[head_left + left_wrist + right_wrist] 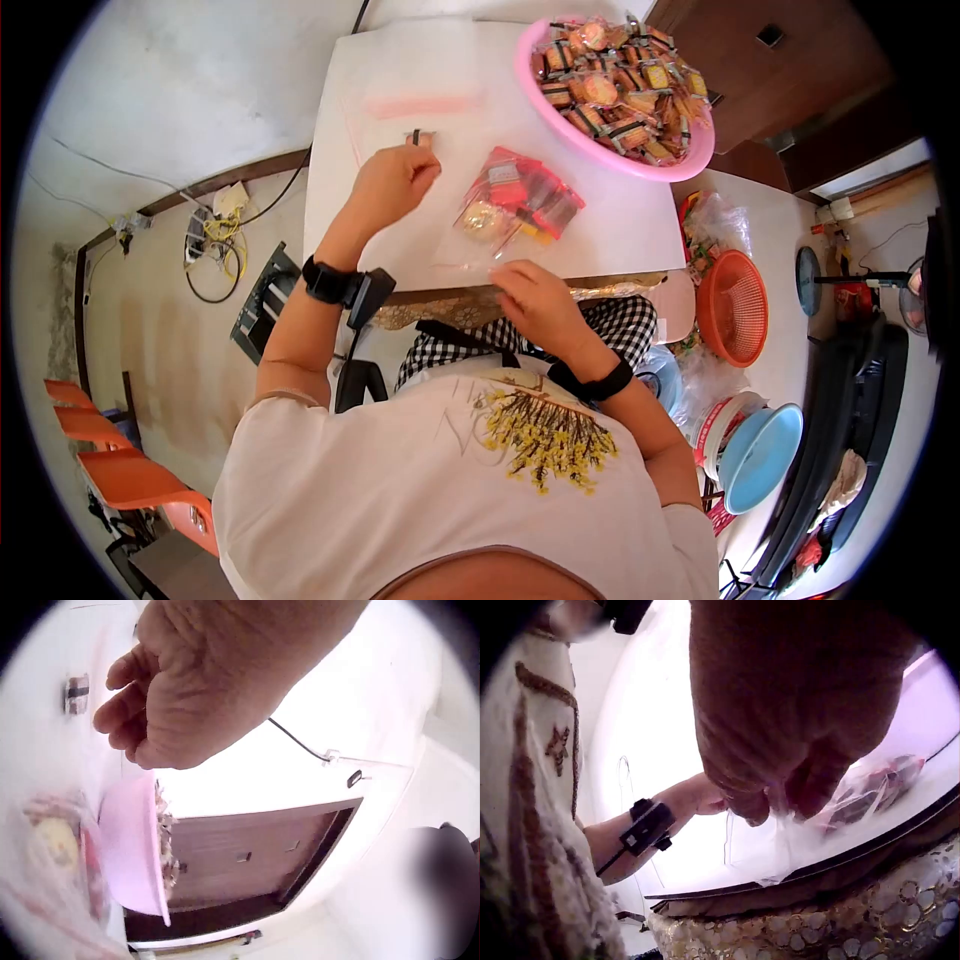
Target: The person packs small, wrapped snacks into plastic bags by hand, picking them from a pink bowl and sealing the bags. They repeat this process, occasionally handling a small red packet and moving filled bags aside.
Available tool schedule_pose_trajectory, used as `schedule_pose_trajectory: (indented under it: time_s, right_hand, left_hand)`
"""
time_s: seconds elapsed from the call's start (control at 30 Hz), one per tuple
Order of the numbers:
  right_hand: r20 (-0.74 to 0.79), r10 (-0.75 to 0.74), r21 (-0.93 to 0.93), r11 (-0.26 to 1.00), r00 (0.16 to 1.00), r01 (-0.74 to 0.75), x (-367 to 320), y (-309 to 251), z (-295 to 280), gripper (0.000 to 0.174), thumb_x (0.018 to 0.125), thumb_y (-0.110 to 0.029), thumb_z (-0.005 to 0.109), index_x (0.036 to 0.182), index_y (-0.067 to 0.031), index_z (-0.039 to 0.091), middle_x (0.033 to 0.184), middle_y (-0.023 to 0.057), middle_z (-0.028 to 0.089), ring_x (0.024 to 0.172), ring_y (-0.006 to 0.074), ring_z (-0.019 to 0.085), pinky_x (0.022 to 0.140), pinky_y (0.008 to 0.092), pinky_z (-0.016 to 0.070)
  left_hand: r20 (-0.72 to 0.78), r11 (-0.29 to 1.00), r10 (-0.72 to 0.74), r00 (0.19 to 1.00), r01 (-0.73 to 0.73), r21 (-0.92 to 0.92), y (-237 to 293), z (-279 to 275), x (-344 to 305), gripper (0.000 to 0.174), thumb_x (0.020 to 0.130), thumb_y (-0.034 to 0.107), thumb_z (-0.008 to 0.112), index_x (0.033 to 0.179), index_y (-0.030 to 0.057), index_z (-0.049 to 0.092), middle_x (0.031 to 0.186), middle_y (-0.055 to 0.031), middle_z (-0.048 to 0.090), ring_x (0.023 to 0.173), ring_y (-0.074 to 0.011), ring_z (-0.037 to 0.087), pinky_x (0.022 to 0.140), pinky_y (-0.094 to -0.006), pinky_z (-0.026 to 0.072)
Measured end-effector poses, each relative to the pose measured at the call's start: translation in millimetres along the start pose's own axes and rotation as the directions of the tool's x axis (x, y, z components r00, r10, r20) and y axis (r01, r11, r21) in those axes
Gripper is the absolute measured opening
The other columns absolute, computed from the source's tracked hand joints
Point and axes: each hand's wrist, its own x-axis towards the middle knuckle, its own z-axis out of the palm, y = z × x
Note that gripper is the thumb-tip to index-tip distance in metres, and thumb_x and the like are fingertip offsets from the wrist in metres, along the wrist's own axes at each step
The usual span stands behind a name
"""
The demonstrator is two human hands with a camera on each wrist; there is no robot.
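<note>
My left hand (pixel 395 187) is over the white table near a small wrapped packet (pixel 420 138) with a dark band. In the left wrist view the fingers of this hand (pixel 202 682) bend loosely with nothing between them, apart from the packet (pixel 76 694). At the table's front edge, my right hand (pixel 545 312) pinches the edge of a clear plastic bag (pixel 483 222), which holds red packets and a round yellowish item. The right wrist view shows the thumb and fingers of the right hand (pixel 802 712) on the crumpled clear plastic (pixel 776 851).
A pink basin (pixel 530 75) full of wrapped snacks stands at the table's back right. Clear plastic sheets with a pink edge (pixel 425 104) lie at the back left. On the floor at the right are a red basket (pixel 733 308) and a blue basin (pixel 762 460).
</note>
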Motion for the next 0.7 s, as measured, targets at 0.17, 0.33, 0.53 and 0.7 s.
schedule_pose_trajectory:
  time_s: [0.17,0.33,0.53,0.7]
  right_hand:
    - [-0.006,-0.019,0.001,1.0,1.0,0.019,-1,4,-2,0.022,0.074,0.0,0.062,0.096,-0.0015,0.06,0.093,0.0127,0.06,0.084,0.0311,0.06,0.07,0.037,0.0508]
    - [-0.034,-0.011,0.0,1.0,0.999,0.011,-3,6,-6,0.018,0.075,0.0,0.061,0.093,-0.002,0.06,0.088,0.012,0.059,0.081,0.0308,0.059,0.068,0.0375,0.0501]
    - [-0.025,-0.001,0.009,1.0,1.0,0.001,-5,8,-7,0.015,0.076,-0.001,0.062,0.092,-0.0022,0.059,0.088,0.0118,0.059,0.08,0.0307,0.059,0.068,0.0382,0.0496]
    - [-0.036,0.009,0.016,1.0,0.999,-0.008,-9,10,-6,0.015,0.078,-0.002,0.063,0.093,-0.0026,0.061,0.089,0.0106,0.061,0.081,0.0296,0.061,0.067,0.0368,0.0501]
  left_hand:
    - [-0.017,0.842,-0.199,0.98,0.179,0.509,-16,24,41,0.021,0.079,0.025,0.068,0.083,0.0046,0.068,0.088,-0.0156,0.061,0.08,-0.0304,0.064,0.066,-0.042,0.0502]
    - [0.051,0.746,-0.243,0.969,0.153,0.648,-36,43,53,0.021,0.082,0.025,0.066,0.089,0.0056,0.069,0.097,-0.0164,0.06,0.085,-0.0307,0.064,0.067,-0.0411,0.0529]
    - [-0.053,0.733,-0.224,0.973,0.204,0.649,-60,45,57,0.017,0.083,0.018,0.063,0.09,0.0036,0.067,0.1,-0.017,0.059,0.087,-0.0329,0.063,0.071,-0.0434,0.0527]
    - [-0.018,0.817,-0.245,0.969,0.216,0.535,-60,36,63,0.016,0.083,0.015,0.062,0.095,0.0033,0.064,0.097,-0.0197,0.059,0.087,-0.0364,0.061,0.072,-0.0451,0.051]
